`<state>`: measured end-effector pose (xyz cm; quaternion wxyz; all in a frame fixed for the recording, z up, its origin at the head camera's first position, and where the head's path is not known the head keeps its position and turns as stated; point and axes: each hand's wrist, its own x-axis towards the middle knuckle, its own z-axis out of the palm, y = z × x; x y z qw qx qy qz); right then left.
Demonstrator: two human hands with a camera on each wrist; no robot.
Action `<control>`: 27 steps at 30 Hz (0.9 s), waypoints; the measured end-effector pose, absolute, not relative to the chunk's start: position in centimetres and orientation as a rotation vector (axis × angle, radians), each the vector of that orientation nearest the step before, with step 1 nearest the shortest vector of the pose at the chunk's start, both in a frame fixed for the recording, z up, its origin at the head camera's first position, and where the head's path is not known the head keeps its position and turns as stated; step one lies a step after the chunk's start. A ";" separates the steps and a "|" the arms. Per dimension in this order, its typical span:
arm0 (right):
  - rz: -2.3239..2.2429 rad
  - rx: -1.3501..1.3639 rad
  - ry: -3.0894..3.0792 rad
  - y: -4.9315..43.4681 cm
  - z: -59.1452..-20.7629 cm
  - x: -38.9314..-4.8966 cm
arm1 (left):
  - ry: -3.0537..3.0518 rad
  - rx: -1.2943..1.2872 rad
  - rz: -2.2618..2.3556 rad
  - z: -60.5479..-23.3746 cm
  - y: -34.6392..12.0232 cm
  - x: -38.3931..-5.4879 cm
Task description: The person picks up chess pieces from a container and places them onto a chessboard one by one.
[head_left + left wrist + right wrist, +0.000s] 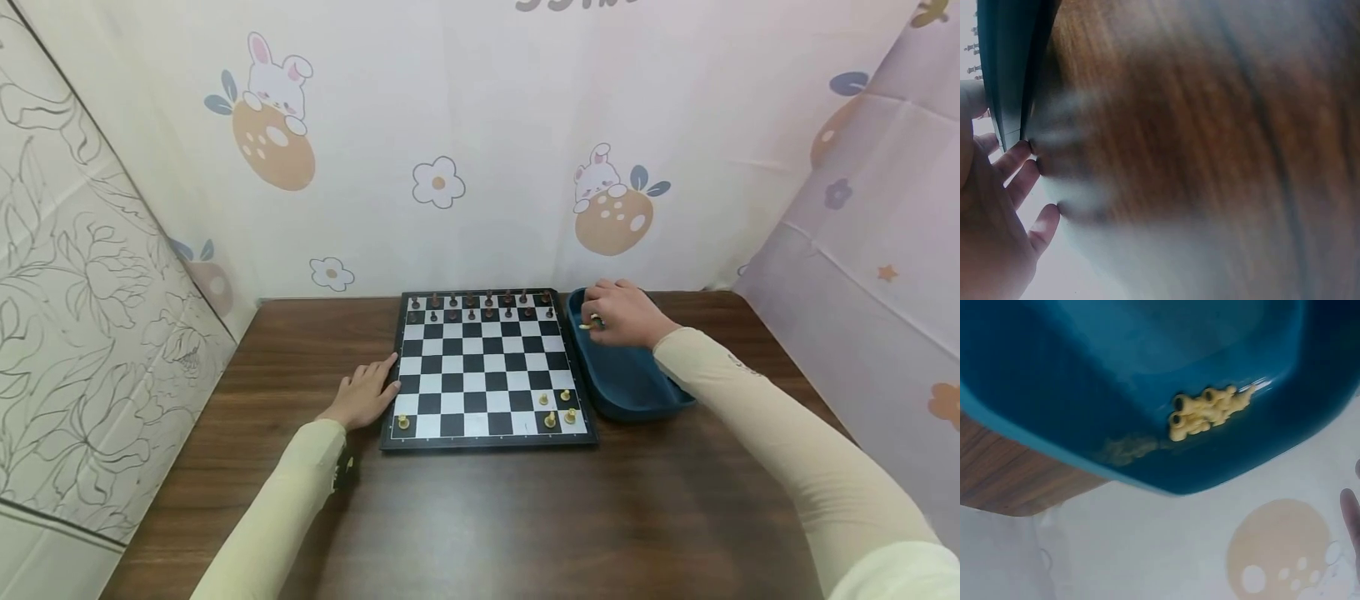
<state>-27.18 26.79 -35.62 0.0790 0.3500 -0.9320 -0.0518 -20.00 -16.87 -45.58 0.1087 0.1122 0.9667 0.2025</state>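
My left hand (362,395) rests at the left edge of the chessboard (472,350), fingers spread, with thumb and fingertips against its dark rim. In the left wrist view its fingers (1022,181) look fairly straight beside the board's side. My right hand (621,313) is over the far part of the blue tray (630,383) and pinches a pale yellow chess piece (587,327), partly hidden by the fingers. The right wrist view shows several yellow chess pieces (1204,412) lying in a heap in the tray; only a bit of a finger (1350,512) shows there.
Dark brown chess pieces (471,315) stand in two rows along the board's far side. A yellow piece (403,422) stands in the near left corner, several others (551,419) near the right one. Behind the wooden table (480,525) hangs a printed curtain (495,108).
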 end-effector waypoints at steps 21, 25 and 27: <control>-0.004 1.293 -2.734 18.5 -35.8 -24.8 | 2.844 0.329 0.606 -45.5 -17.0 -19.9; 0.030 1.409 -2.715 16.3 -36.2 -23.9 | 2.842 0.321 0.603 -45.6 -17.0 -19.9; 0.049 1.470 -2.691 15.3 -36.5 -23.4 | 2.844 0.321 0.602 -45.6 -16.9 -20.0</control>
